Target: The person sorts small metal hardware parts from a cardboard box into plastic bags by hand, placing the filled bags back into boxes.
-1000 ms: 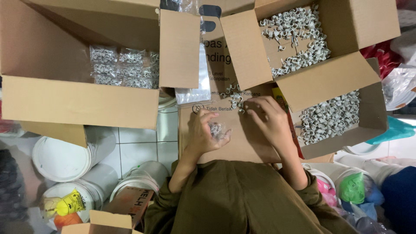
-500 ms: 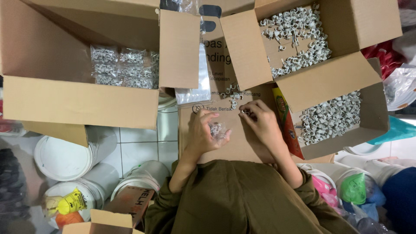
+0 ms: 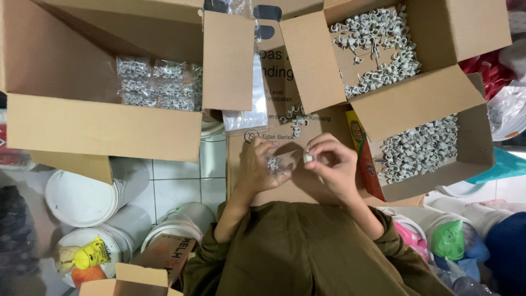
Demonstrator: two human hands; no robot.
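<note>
My left hand (image 3: 257,170) holds a small clear plastic bag (image 3: 274,164) with several grey cable clips inside, over a flat cardboard sheet (image 3: 301,189) on my lap. My right hand (image 3: 334,161) pinches grey cable clips (image 3: 308,158) at its fingertips, close beside the bag's mouth. A small loose pile of clips (image 3: 296,119) lies on the cardboard just beyond both hands.
An open carton (image 3: 416,98) of loose grey clips stands at the upper right. A larger carton (image 3: 104,126) at the upper left holds filled clip bags (image 3: 156,85). A stack of empty clear bags (image 3: 249,115) lies between them. White buckets (image 3: 87,189) stand on the tiled floor at the left.
My right hand picked clips from the loose pile and drew back toward me, bringing them next to the bag. My left hand stayed in place with the bag.
</note>
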